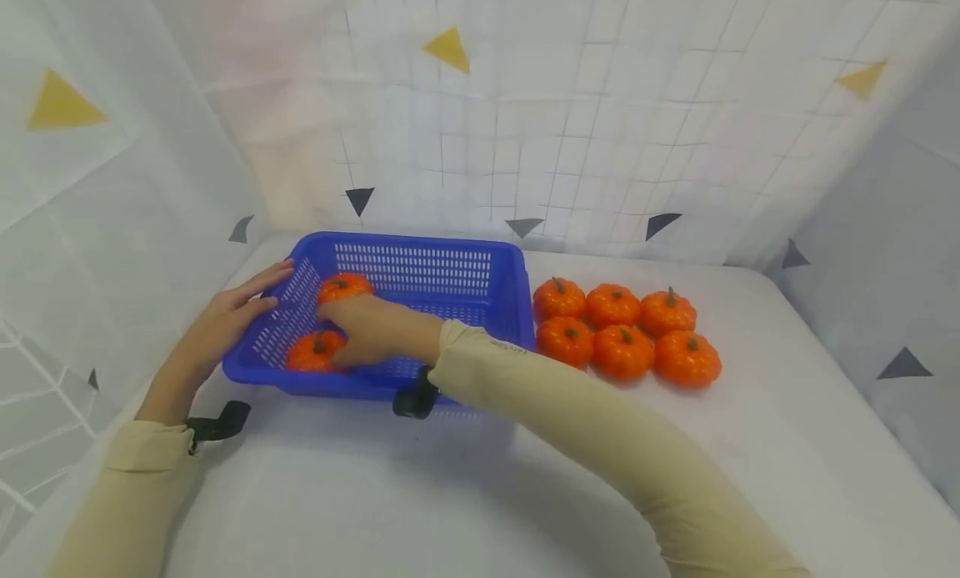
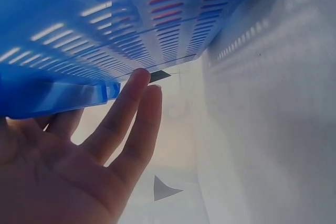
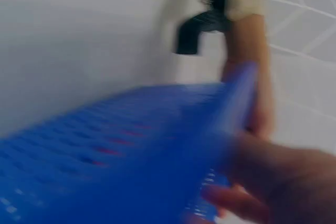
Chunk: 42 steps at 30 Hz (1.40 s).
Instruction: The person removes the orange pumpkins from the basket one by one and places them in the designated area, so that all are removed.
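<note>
A blue slotted plastic basket (image 1: 412,243) stands on the table. My left hand (image 1: 225,315) rests on its left rim, fingers fairly straight; in the left wrist view the left hand (image 2: 100,150) touches the basket's outer side (image 2: 58,98). My right hand (image 1: 371,326) reaches inside and holds the front orange pumpkin (image 1: 307,353) from its right side, thumb toward the front. Behind it, a second orange pumpkin (image 1: 345,284) sits close to the fingers. The right wrist view is blurred; the right hand (image 3: 283,177) shows there beyond the basket wall (image 3: 173,145), its fingertips partly hidden.
Right of the basket, several orange pumpkins sit in two rows, including a back-row pumpkin (image 1: 612,304) and a front-row pumpkin (image 1: 687,359). My right sleeve (image 1: 585,411) crosses over the basket's front edge. White sheeting (image 1: 525,103) encloses the table (image 1: 337,486).
</note>
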{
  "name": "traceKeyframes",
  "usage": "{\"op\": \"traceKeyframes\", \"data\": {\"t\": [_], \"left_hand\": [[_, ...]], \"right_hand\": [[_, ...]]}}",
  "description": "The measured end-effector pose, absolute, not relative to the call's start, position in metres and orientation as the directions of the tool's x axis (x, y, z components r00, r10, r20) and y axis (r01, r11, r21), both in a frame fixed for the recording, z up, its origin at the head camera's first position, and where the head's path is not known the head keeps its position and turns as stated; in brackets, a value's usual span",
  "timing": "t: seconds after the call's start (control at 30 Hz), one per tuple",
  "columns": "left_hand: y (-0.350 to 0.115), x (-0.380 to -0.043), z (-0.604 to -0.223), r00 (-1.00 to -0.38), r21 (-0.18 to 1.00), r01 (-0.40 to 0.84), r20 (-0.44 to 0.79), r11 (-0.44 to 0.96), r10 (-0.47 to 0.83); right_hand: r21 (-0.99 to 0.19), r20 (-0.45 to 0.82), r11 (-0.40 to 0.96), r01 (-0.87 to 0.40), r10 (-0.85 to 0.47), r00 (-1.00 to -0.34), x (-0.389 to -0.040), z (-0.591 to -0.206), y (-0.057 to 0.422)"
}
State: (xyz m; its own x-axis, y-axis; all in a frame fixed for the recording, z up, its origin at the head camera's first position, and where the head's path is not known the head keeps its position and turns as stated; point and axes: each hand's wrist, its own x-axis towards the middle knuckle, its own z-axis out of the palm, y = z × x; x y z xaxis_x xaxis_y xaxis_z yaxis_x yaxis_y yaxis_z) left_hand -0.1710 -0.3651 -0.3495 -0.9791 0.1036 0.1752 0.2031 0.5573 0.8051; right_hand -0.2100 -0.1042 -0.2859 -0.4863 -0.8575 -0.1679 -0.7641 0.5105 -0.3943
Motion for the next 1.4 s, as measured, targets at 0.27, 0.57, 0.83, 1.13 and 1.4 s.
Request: {"op": "traceKeyframes", "data": {"t": [0.27, 0.57, 0.83, 1.13, 1.4], "left_hand": [[-0.366, -0.170, -0.354, -0.968, 0.798, 0.251, 0.215, 0.548, 0.130], [-0.365, -0.176, -0.353, -0.970, 0.805, 0.243, 0.203, 0.541, 0.134], [-0.363, -0.174, -0.356, -0.969, 0.790, 0.248, 0.206, 0.561, 0.138], [-0.366, -0.172, -0.353, -0.970, 0.790, 0.242, 0.211, 0.563, 0.121], [-0.366, -0.175, -0.356, -0.962, 0.791, 0.273, 0.233, 0.547, 0.142]], "right_hand": [[-0.330, -0.272, 0.493, -0.805, -0.867, -0.418, -0.223, -0.278, -0.118], [-0.331, -0.298, 0.476, -0.815, -0.872, -0.389, -0.248, -0.304, -0.125], [-0.401, -0.296, 0.447, -0.800, -0.889, -0.349, -0.251, -0.326, -0.127], [-0.429, -0.258, 0.407, -0.806, -0.911, -0.322, -0.253, -0.325, -0.127], [-0.441, -0.153, 0.415, -0.796, -0.909, -0.389, -0.260, -0.324, -0.117]]}}
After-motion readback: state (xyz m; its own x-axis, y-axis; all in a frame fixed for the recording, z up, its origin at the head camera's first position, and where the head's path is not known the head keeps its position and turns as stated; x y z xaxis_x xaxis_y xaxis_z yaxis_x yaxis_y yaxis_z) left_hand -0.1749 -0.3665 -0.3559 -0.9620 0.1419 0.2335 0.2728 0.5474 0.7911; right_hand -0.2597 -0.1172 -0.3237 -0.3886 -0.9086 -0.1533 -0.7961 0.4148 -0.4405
